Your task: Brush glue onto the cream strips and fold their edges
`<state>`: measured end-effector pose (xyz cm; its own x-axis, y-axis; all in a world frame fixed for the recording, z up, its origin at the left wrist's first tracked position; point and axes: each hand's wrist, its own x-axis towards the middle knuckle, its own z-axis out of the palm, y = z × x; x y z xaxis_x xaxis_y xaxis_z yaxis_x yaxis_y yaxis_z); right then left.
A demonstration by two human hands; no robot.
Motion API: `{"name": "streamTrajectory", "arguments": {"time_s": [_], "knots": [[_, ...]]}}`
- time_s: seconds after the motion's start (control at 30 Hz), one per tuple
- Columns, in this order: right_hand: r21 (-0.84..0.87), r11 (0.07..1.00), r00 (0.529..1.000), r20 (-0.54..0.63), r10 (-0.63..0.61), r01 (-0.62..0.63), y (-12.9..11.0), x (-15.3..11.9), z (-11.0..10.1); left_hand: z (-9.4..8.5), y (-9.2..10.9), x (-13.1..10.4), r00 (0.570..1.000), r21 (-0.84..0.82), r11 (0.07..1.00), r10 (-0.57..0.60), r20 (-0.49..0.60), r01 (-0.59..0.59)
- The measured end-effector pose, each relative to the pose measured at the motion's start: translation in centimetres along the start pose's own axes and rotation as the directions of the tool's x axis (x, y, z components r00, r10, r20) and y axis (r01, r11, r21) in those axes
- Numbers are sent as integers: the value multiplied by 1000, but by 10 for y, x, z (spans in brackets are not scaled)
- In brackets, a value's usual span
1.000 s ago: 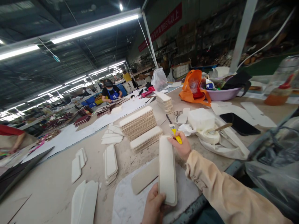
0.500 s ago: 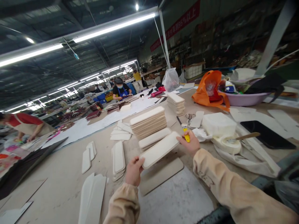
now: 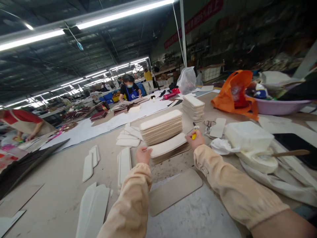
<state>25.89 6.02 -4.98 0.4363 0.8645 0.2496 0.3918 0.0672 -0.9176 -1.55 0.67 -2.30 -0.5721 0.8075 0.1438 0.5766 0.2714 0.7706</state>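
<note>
A long white panel (image 3: 168,144) with rounded corners spans my two hands, bowed slightly over a low stack of like panels (image 3: 170,154). My left hand (image 3: 143,155) is closed on its left end. My right hand (image 3: 195,139) pinches the right end, and a yellow-handled tool (image 3: 193,136) is also tucked in its fingers; the tool's kind is unclear. Just behind stands a taller stack of panels (image 3: 162,127). Nearer me, a flat greyish-beige board (image 3: 176,191) with rounded corners lies on the table.
Smaller white pieces (image 3: 124,165) lie left of my hands, with long white strips (image 3: 92,210) nearer me. To the right are scissors (image 3: 210,124), a white block (image 3: 249,135), a black phone (image 3: 297,148), an orange bag (image 3: 234,94) and a purple basin (image 3: 279,106). Co-workers (image 3: 130,89) stand beyond.
Both hands have moved away from me with the white panel, from above the beige board to the low stack. The panel was tilted and now lies along that stack. The camera view has shifted slightly.
</note>
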Motion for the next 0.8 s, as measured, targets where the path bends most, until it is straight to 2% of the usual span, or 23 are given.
{"name": "streamTrajectory", "arguments": {"time_s": [0.17, 0.3, 0.37, 0.47, 0.53, 0.6, 0.7, 0.8], "knots": [[-41, 998, 999, 12, -37, 38, 2, -3, -1, 4, 6, 0, 1000, 72, 997, -10, 25, 8], [-121, 991, 998, 44, -46, 51, -1, -13, -23, -1, -1, -14, 997, 73, 996, 52, 50, -56], [-160, 981, 994, 50, -100, 107, -3, -24, -43, -12, -13, -34, 990, 42, 992, 112, 84, -116], [-136, 966, 973, 111, -204, 218, -8, -50, -80, -42, -41, -79, 966, -26, 976, 216, 145, -214], [-18, 972, 953, 202, -226, 235, -13, -73, -101, -64, -64, -113, 949, -55, 962, 271, 158, -266], [129, 973, 931, 291, -220, 190, -21, -99, -114, -82, -86, -144, 931, -60, 942, 336, 141, -331], [279, 958, 889, 422, -177, 58, -36, -135, -116, -97, -110, -176, 858, -14, 867, 496, 137, -499], [314, 947, 831, 543, -122, -66, -47, -164, -100, -99, -119, -190, 784, 19, 796, 592, 189, -605]]}}
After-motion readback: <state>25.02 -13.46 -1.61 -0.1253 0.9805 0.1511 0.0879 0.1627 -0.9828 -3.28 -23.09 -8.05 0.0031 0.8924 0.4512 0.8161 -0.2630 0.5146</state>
